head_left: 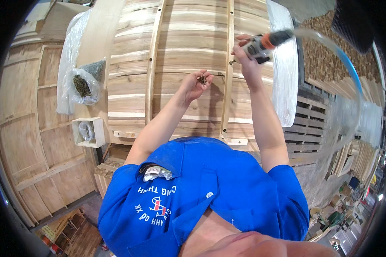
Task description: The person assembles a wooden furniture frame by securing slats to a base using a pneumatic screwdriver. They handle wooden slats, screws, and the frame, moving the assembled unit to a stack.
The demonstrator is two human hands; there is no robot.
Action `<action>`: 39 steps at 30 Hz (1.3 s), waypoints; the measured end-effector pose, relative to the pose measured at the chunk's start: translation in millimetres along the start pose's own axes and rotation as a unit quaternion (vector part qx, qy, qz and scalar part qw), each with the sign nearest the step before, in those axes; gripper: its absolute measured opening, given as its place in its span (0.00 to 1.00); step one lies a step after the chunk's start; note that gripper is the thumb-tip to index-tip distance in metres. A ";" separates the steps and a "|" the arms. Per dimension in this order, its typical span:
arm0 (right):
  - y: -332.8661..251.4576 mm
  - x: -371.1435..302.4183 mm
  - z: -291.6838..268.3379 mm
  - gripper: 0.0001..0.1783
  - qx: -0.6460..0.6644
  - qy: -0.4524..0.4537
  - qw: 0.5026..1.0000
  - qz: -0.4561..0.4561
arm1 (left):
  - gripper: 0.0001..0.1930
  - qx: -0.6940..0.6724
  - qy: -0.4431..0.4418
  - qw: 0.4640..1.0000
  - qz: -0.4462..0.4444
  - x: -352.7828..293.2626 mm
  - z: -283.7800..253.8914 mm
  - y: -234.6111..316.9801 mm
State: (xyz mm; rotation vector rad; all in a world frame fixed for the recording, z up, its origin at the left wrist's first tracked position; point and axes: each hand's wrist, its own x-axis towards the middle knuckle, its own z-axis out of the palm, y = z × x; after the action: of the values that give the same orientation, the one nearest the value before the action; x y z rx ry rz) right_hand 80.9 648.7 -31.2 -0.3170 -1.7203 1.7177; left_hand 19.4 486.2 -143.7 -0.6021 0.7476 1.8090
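Note:
My left hand (194, 87) is cupped palm up over the wooden panel, its fingers curled round a small pile of dark screws (202, 79). In my right hand (248, 64) is a grey and orange air screwdriver (260, 46), gripped at its body. Its bit end points left and is close to the right-hand wooden batten (228, 85); whether it touches a screw there I cannot tell. Beneath both hands lies the panel of pale planks (188, 55). A second batten (152, 64) runs along its left part, with dark holes in both strips.
A clear hose (345, 55) arcs from the screwdriver down the right side. On the left are an open plastic bag of screws (82, 85) and a small wooden box (88, 132). Foam wrap (283, 77) covers the right edge, beside slatted pallets (306, 115).

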 end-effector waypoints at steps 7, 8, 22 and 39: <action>-81.4 -49.7 30.7 0.23 0.172 -0.087 0.975 -0.108 | 0.10 0.094 -0.119 0.985 0.079 -61.6 -12.2 -1.8; -87.1 -59.8 33.2 0.24 0.191 -0.095 0.970 -0.119 | 0.09 0.097 -0.111 0.985 0.086 -68.9 -14.6 -3.0; -144.2 -153.4 97.8 0.24 0.249 -0.160 0.938 -0.180 | 0.06 0.016 -0.248 0.965 0.080 -189.3 -67.5 3.9; -163.0 -219.7 240.9 0.25 0.381 -0.194 0.902 -0.060 | 0.06 0.162 -0.264 0.943 0.120 -319.9 -191.4 84.3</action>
State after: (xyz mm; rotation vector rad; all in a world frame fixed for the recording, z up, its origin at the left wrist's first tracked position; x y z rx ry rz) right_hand 144.1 309.1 84.9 0.5032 -1.1288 2.2982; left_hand 57.0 122.9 -31.1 0.2021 0.7398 1.8916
